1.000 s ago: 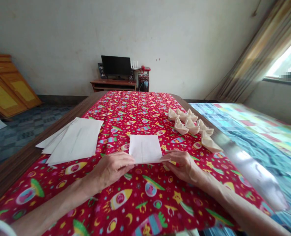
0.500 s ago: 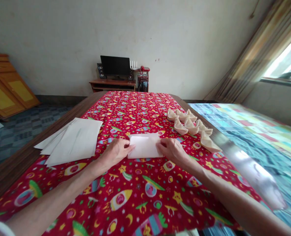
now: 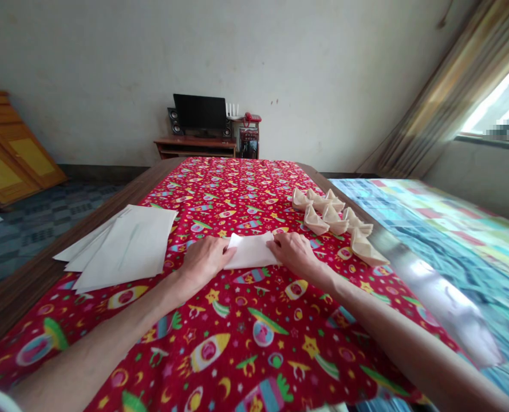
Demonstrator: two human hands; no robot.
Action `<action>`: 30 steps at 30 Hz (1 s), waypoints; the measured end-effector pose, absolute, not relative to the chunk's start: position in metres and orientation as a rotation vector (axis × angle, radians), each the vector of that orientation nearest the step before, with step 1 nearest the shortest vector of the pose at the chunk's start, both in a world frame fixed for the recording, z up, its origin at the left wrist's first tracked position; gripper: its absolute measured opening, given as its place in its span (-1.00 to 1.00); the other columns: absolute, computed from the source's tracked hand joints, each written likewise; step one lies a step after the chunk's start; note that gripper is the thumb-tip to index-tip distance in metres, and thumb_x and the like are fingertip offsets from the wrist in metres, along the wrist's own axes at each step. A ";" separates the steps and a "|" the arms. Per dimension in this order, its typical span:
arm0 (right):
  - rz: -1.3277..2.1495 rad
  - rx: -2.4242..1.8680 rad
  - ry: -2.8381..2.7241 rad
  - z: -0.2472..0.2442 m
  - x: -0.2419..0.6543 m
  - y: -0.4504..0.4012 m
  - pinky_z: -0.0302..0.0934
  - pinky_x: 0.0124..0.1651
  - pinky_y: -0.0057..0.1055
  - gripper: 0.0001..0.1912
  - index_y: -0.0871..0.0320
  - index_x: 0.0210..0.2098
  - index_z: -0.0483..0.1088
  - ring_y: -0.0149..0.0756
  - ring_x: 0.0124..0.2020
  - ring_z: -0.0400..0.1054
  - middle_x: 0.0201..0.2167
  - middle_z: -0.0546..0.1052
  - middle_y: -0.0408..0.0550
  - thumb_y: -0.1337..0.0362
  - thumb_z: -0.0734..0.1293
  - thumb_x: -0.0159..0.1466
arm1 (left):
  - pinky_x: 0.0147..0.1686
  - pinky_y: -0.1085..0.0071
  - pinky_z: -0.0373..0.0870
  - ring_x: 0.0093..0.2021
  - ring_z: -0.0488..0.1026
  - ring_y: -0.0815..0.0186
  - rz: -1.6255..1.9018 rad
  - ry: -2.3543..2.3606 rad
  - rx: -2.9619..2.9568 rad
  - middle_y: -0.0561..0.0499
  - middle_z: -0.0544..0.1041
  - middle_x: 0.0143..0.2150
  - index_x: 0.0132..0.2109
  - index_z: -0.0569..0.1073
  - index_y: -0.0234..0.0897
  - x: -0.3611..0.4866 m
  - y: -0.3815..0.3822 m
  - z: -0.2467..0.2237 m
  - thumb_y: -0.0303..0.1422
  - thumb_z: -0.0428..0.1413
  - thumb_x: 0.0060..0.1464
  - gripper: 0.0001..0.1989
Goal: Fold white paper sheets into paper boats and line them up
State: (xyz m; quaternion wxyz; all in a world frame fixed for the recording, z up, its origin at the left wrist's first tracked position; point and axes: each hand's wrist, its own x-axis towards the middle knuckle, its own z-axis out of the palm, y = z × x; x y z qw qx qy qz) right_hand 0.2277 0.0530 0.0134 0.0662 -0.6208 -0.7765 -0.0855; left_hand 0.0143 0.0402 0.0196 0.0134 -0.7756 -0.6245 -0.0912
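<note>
Paper (image 3: 251, 253), small, white and folded, lies near the middle of the counter's (image 3: 146, 178) near half, on red patterned cloth (image 3: 245, 320). The left hand (image 3: 205, 260) pinches its left edge, the right hand (image 3: 296, 252) its right edge. Loose sheets (image 3: 127, 246) overlap by the counter's left edge; folded pieces (image 3: 334, 220) cluster toward its right edge. Uneven pulling by the hands could skew the fold, and soft cloth rucking underneath could blur the crease.

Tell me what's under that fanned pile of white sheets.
Along the edges of the white sheets, red patterned cloth and brown tabletop show; whatever they cover completely can't be seen.
</note>
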 end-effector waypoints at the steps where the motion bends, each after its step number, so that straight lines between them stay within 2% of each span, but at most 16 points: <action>1: -0.276 -1.870 -2.345 0.013 0.227 0.054 0.04 -0.33 -0.42 -0.66 0.15 -0.30 0.44 -0.25 -0.28 0.40 -0.34 0.55 0.00 0.14 0.11 0.33 | -0.48 0.39 0.17 -0.35 0.50 0.14 -0.257 -1.949 -2.403 -0.08 0.55 -0.40 -0.35 0.51 -0.19 0.015 0.040 0.018 -0.14 -0.07 0.15 -0.66; 5: -0.299 -1.874 -2.337 0.010 0.227 0.055 0.07 -0.32 -0.42 -0.67 0.15 -0.28 0.43 -0.24 -0.26 0.41 -0.32 0.55 0.00 0.13 0.11 0.33 | -0.43 0.37 0.28 -0.32 0.50 0.13 -0.220 -1.968 -2.407 -0.07 0.54 -0.38 -0.32 0.49 -0.21 0.012 0.043 0.015 -0.10 -0.06 0.15 -0.66; 7: -0.301 -1.874 -2.341 0.010 0.227 0.055 0.07 -0.30 -0.42 -0.66 0.15 -0.28 0.44 -0.24 -0.25 0.42 -0.33 0.55 0.00 0.13 0.11 0.33 | -0.37 0.35 0.35 -0.28 0.50 0.12 -0.298 -2.014 -2.408 -0.07 0.54 -0.33 -0.17 0.46 -0.23 0.007 0.049 0.014 -0.10 0.02 0.09 -0.68; 9: -0.298 -1.878 -2.349 0.010 0.227 0.055 0.08 -0.30 -0.42 -0.66 0.15 -0.29 0.44 -0.23 -0.25 0.42 -0.33 0.55 0.01 0.12 0.11 0.33 | -0.24 0.30 0.40 -0.14 0.48 0.12 -0.491 -1.977 -2.419 -0.11 0.52 -0.15 0.06 0.33 -0.29 0.003 0.056 0.014 -0.16 0.10 0.04 -0.53; 11: -0.285 -1.885 -2.352 0.011 0.227 0.054 0.08 -0.30 -0.42 -0.66 0.15 -0.29 0.44 -0.23 -0.26 0.42 -0.34 0.55 0.01 0.12 0.11 0.33 | -0.02 0.26 0.35 0.06 0.37 0.13 -0.690 -1.781 -2.490 -0.18 0.40 0.08 0.21 0.17 -0.34 0.002 0.060 0.016 -0.25 0.10 0.07 -0.41; 12: -0.277 -1.886 -2.349 0.011 0.227 0.054 0.08 -0.31 -0.43 -0.66 0.15 -0.30 0.44 -0.24 -0.26 0.42 -0.34 0.55 0.01 0.12 0.12 0.33 | 0.08 0.25 0.29 0.14 0.30 0.15 -0.744 -1.642 -2.549 -0.19 0.33 0.16 0.23 0.15 -0.35 0.004 0.059 0.018 -0.28 0.05 0.11 -0.43; 15: -0.257 -1.871 -2.341 0.012 0.227 0.053 0.07 -0.32 -0.44 -0.68 0.15 -0.30 0.44 -0.25 -0.28 0.42 -0.36 0.55 0.00 0.13 0.13 0.33 | 0.23 0.25 0.10 0.25 0.17 0.23 -0.673 -1.277 -2.763 -0.13 0.28 0.23 0.19 0.26 -0.34 0.018 0.044 0.021 -0.27 -0.18 0.27 -0.58; 18: -0.265 -1.852 -2.340 0.011 0.228 0.052 0.07 -0.32 -0.44 -0.68 0.16 -0.29 0.43 -0.25 -0.27 0.42 -0.35 0.55 0.02 0.14 0.13 0.33 | 0.25 0.17 0.03 0.30 0.07 0.21 -0.498 -1.172 -2.861 -0.07 0.21 0.28 0.21 0.23 -0.29 0.035 0.021 0.016 -0.22 -0.24 0.30 -0.55; 23: -0.276 -1.847 -2.357 0.009 0.228 0.054 0.06 -0.32 -0.44 -0.67 0.16 -0.30 0.43 -0.25 -0.28 0.41 -0.36 0.54 0.02 0.14 0.11 0.34 | 0.25 0.16 0.03 0.31 0.05 0.23 -0.431 -1.182 -2.863 -0.06 0.17 0.30 0.28 0.11 -0.26 0.040 0.004 0.001 -0.20 -0.25 0.31 -0.53; 30: -0.229 -1.856 -2.344 0.013 0.227 0.053 0.03 -0.35 -0.44 -0.68 0.16 -0.32 0.43 -0.27 -0.30 0.40 -0.37 0.54 0.00 0.15 0.12 0.33 | 0.24 0.11 0.02 0.31 0.05 0.18 -0.377 -1.193 -2.868 -0.05 0.17 0.30 0.26 0.15 -0.25 0.036 0.005 -0.002 -0.22 -0.25 0.31 -0.54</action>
